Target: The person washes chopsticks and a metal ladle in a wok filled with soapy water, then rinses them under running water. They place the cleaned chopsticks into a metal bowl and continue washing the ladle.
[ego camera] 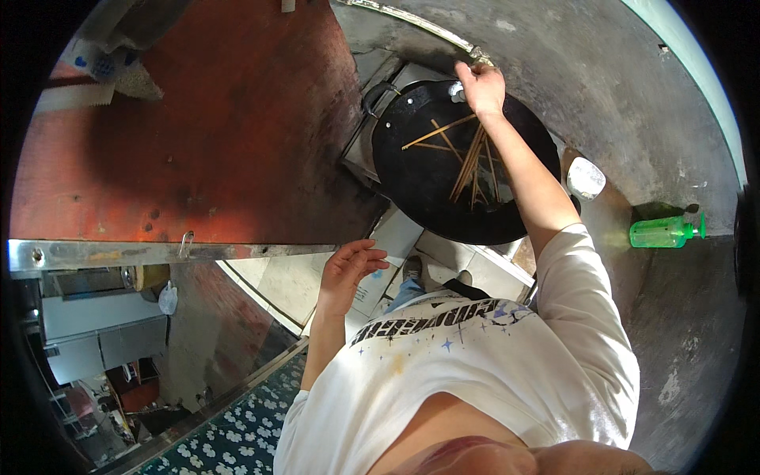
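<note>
My right hand (484,90) is at the far rim of a large black wok (415,172), curled over a metal tap (456,92) at the end of a wall pipe. My palm and fingers partly hide the tap. Several wooden chopsticks (469,166) lie scattered and crossed inside the wok, some of them behind my forearm. My left hand (350,276) is raised beside the corner of a red-brown board door (237,148), fingers loosely bent and apart, with nothing in it.
A green pump bottle (658,231) and a white bowl-like container (586,179) are to the right of the wok. The pipe (415,22) runs along the grey wall. A metal strip (119,255) edges the red-brown board. Pale tiles (297,279) cover the floor.
</note>
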